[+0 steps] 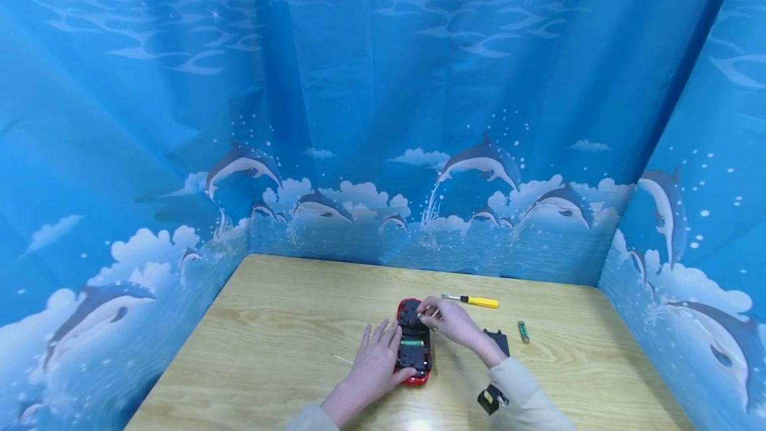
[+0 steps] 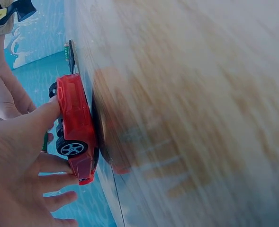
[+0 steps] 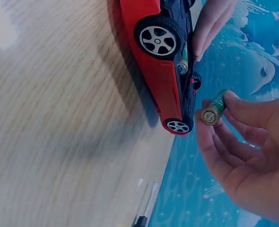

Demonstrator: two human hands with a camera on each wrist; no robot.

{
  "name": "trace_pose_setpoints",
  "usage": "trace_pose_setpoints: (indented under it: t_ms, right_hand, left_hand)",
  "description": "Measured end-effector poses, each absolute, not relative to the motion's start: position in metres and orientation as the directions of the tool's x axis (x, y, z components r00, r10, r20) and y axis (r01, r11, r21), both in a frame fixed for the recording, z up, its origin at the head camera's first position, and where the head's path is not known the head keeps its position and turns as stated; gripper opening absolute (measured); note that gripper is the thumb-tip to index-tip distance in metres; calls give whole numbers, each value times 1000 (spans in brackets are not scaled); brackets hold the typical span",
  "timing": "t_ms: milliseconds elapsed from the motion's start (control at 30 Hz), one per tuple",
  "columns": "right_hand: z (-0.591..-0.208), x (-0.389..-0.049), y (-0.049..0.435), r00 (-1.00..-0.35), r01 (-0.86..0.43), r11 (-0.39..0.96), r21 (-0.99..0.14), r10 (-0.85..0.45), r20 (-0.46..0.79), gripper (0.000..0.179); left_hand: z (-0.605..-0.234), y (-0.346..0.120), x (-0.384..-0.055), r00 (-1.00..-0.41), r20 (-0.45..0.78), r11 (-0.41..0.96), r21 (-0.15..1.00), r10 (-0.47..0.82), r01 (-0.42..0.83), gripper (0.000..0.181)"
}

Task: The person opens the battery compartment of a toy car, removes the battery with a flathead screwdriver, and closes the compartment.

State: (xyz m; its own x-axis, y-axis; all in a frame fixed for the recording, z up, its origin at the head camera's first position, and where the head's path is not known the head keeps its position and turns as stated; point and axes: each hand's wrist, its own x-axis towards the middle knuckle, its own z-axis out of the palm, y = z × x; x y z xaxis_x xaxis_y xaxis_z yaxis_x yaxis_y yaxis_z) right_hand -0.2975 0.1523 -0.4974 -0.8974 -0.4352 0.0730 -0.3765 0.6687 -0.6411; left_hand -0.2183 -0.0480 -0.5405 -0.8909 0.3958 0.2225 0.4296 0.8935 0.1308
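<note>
Right grip (image 3: pixel 248 146) pinches a green battery (image 3: pixel 217 107), print unreadable, while straight-fingered left grip (image 1: pixel 376 359) touches an upturned red car (image 3: pixel 160 87).

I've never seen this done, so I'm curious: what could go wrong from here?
The battery pinched in the right hand could slip, or go in the wrong way round. The loose battery on the table might roll away. The overturned red toy car could shift if the left hand, touching its side, eases off.
</note>
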Motion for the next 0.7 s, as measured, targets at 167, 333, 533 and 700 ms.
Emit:
trace_pose_setpoints:
  t_ms: [167,333,533,700]
  right_hand:
    - [-499,-299,162,-913,-312,597,-739,-403,61,17]
    - [-501,-302,175,-938,-215,516,-829,-345,29,22]
    - [-502,-305,189,-959,-135,421,-897,-283,11,29]
    - [-501,-306,199,-977,-64,372,-926,-213,-18,30]
  left_hand:
    - [-541,-48,-218,-888,231,893,123,398,432,86]
    - [-540,-47,-217,-889,230,894,121,397,431,87]
    - [-538,-47,-217,-889,227,896,114,397,429,87]
    - [-537,-47,-217,-891,219,900,96,398,425,87]
